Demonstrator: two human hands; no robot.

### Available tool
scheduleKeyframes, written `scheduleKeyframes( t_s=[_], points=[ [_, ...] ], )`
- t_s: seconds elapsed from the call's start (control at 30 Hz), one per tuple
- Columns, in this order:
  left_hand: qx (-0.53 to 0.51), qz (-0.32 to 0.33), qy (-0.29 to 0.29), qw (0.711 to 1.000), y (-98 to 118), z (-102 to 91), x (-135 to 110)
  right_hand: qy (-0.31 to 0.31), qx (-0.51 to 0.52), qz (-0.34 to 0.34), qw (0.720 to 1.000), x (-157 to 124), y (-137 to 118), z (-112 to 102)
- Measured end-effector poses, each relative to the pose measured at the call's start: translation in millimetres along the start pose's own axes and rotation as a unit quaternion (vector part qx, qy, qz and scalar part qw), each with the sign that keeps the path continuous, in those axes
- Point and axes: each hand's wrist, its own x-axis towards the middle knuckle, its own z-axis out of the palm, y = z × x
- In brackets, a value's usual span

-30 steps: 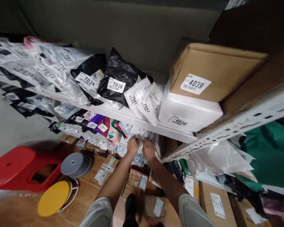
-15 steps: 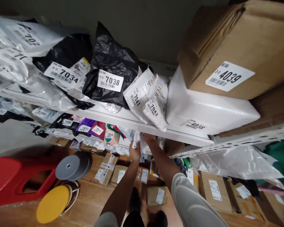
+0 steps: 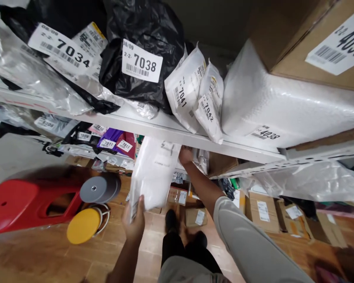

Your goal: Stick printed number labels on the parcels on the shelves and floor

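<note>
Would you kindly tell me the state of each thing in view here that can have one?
Left hand, closed on the white mailer bag's lower end.
Right hand, at the bag's top edge; grip unclear.
White mailer bag, held tilted before the lower shelves.
Black bag 7038, lying on the upper shelf.
Cardboard box, closed, stacked on white parcel 4038.

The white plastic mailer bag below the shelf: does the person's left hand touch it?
Touching. The head view shows the left hand gripping the lower corner of the white plastic mailer bag, thumb pressed on its front.
</note>
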Motion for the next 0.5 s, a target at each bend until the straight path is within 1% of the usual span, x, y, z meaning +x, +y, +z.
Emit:
scheduleKeyframes(
  t_s=[0.03,0.1,0.17,0.2,0.27,0.37,0.43,0.5],
  points=[
    [0.013,-0.046,0.028,0.998,-9,-15.3,-7,0.007,0.011,-0.004,1.0,-5,-3,2],
    [0.04,-0.136,0.054,0.988,-24,-40.4,-18,0.021,0.031,-0.019,0.999,-15,-5,4],
    [0.053,-0.203,0.051,0.976,-35,-56.9,-27,0.033,0.043,-0.025,0.998,-25,-4,7],
    [0.056,-0.221,0.049,0.973,-38,-61.8,-31,0.038,0.045,-0.021,0.998,-30,-4,8],
    [0.054,-0.228,0.047,0.971,-40,-65.5,-36,0.051,0.045,0.002,0.998,-38,-2,10],
    [0.016,-0.224,0.05,0.973,-40,-60.5,-42,0.079,0.058,0.035,0.995,-47,0,11],
    [-0.017,-0.223,0.052,0.973,-42,-55.4,-45,0.103,0.076,0.043,0.991,-52,4,7],
    [-0.034,-0.22,0.049,0.974,-43,-52.2,-48,0.141,0.09,0.053,0.984,-53,9,0]
  ],
)
